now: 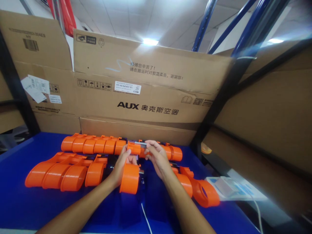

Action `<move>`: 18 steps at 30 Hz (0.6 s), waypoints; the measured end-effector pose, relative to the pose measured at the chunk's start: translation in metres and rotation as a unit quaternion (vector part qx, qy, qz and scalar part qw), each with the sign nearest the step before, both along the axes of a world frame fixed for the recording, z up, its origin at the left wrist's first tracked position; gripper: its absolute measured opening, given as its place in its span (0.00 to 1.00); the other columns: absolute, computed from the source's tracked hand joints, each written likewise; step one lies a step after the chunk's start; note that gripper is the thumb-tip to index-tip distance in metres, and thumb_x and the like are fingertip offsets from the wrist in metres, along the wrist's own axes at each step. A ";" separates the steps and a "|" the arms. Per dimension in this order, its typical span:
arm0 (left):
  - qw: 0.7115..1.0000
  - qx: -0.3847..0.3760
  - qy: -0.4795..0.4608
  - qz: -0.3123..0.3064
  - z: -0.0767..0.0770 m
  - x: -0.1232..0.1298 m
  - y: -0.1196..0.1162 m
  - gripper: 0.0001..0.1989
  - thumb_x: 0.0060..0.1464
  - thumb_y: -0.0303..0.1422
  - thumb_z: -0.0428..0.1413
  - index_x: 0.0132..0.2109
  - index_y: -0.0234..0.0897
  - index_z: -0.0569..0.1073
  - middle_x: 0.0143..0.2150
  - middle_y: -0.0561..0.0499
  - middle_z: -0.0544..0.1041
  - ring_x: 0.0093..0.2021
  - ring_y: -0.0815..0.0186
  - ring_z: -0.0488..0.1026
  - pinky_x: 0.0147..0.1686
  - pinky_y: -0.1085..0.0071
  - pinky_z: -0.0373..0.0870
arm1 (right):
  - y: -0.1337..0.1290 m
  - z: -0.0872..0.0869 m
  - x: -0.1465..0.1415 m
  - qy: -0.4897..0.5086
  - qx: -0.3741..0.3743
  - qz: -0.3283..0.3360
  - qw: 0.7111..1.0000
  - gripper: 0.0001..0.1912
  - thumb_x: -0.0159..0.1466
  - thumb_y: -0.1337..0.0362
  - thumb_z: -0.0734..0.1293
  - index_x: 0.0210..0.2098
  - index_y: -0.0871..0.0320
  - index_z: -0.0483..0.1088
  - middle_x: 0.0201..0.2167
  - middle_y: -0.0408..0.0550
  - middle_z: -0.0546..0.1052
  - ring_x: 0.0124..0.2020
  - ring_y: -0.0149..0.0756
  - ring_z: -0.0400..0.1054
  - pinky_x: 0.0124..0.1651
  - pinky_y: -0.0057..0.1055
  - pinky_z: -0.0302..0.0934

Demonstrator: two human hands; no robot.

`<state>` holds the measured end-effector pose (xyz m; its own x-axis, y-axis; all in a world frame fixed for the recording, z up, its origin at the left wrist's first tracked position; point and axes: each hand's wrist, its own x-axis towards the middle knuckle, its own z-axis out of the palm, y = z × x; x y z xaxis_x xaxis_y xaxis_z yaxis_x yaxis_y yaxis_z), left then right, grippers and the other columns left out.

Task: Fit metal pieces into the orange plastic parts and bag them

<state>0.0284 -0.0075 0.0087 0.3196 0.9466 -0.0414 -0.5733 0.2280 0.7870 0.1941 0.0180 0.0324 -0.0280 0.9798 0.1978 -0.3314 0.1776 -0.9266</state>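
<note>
My left hand is closed around an orange plastic tape dispenser, held above the blue tabletop. At its upper edge, a thin grey strip with a toothed edge, like a cutting blade, points toward my right hand. The thumb and fingers of that hand pinch the strip's right end. Below my left hand is a round orange ring; whether it belongs to the held dispenser I cannot tell. Behind both hands runs a row of similar orange dispensers, partly hidden by my fingers.
More orange dispensers line the left of the blue tabletop. Another lies at right, beside a white-and-blue box. A white cable runs toward the front edge. Cardboard panels and a dark post enclose the back.
</note>
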 end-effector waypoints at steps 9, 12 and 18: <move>0.999 0.028 0.016 -0.007 -0.010 0.005 0.000 0.25 0.53 0.58 0.56 0.37 0.39 0.68 0.16 0.54 0.72 0.14 0.65 0.69 0.19 0.74 0.63 | -0.004 -0.002 -0.008 0.008 -0.011 0.038 0.999 0.20 0.56 0.53 0.77 0.43 0.55 0.75 0.25 0.40 0.71 0.25 0.30 0.65 0.26 0.26 0.61; 0.998 0.028 0.024 -0.041 -0.014 0.003 0.002 0.26 0.53 0.60 0.55 0.37 0.39 0.68 0.17 0.53 0.73 0.15 0.64 0.71 0.19 0.74 0.63 | -0.005 -0.003 -0.010 0.002 -0.011 0.042 0.999 0.21 0.56 0.52 0.77 0.43 0.55 0.75 0.26 0.41 0.72 0.26 0.31 0.65 0.26 0.26 0.61; 0.995 0.028 0.037 -0.090 -0.021 -0.002 0.005 0.31 0.51 0.64 0.53 0.28 0.37 0.68 0.19 0.48 0.75 0.16 0.63 0.72 0.17 0.73 0.62 | -0.006 -0.005 -0.010 -0.009 -0.005 0.041 0.999 0.20 0.57 0.52 0.77 0.44 0.55 0.76 0.30 0.43 0.74 0.30 0.33 0.66 0.28 0.27 0.61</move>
